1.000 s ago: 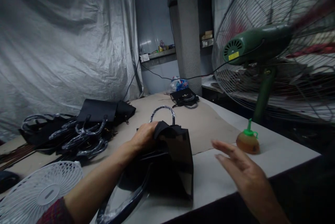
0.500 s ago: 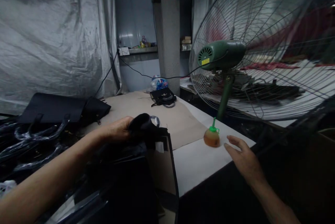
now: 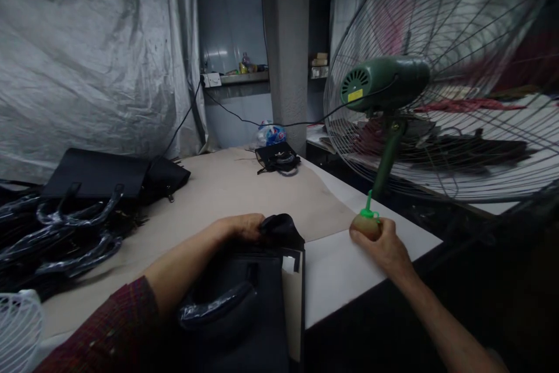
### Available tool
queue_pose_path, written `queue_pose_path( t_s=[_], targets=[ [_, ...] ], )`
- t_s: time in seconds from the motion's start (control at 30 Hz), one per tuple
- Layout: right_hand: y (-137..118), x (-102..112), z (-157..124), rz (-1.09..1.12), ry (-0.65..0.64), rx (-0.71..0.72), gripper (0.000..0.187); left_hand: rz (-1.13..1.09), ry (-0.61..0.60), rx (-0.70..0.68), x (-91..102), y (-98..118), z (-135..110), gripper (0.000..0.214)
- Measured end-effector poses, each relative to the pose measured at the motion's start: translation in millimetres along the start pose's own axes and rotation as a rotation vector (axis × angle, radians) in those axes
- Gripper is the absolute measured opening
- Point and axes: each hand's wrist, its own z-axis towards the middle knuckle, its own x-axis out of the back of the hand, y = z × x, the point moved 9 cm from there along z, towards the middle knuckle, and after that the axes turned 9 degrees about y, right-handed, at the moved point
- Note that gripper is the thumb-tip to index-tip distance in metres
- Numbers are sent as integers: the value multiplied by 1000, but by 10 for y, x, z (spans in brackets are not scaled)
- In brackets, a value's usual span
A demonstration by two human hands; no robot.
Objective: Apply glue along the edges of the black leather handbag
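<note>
My left hand (image 3: 250, 227) is closed on the upper edge of a black handbag (image 3: 244, 326), gripping dark material at its top. The bag stands at the near table edge, its plastic-wrapped handle (image 3: 218, 306) facing me and a pale inner panel showing on its right side. To the right, my right hand (image 3: 386, 245) is wrapped round a small squeeze bottle (image 3: 365, 226) with a green nozzle cap and brownish contents. The bottle is upright over the white part of the table; whether it touches the surface I cannot tell.
Several black bags (image 3: 96, 178) with wrapped handles pile up on the left of the table (image 3: 209, 181). Another black bag (image 3: 279, 157) lies farther back. A large green fan (image 3: 384, 85) stands on the right, its cable crossing behind. A small white fan grille (image 3: 20, 326) sits lower left.
My right hand has reached left and closed round the squeeze bottle. My left hand, with the bag's top edge, has shifted right, and the bag's front and handle now show.
</note>
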Motion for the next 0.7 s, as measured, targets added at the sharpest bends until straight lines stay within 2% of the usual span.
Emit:
queue_pose_path(
  t_s=[0.1, 0.17, 0.3, 0.37, 0.57, 0.7],
  targets=[
    [-130, 175, -181, 198, -112, 25, 78, -21, -12, 12, -117, -30, 78, 15],
    [-228, 257, -352, 346, -244, 58, 73, -40, -20, 14, -164, -38, 108, 15],
    [-200, 335, -654, 558, -463, -36, 74, -46, -12, 29, -177, -69, 137, 16],
    [-133, 375, -709, 593, -474, -80, 75, -38, -2, 34, -173, -78, 140, 18],
    [-111, 474, -691, 518, -391, -68, 67, -16, -1, 21, -212, -64, 155, 15],
    [-84, 447, -719, 403, -373, -65, 80, -14, -5, -6, -245, -69, 164, 19]
  ],
)
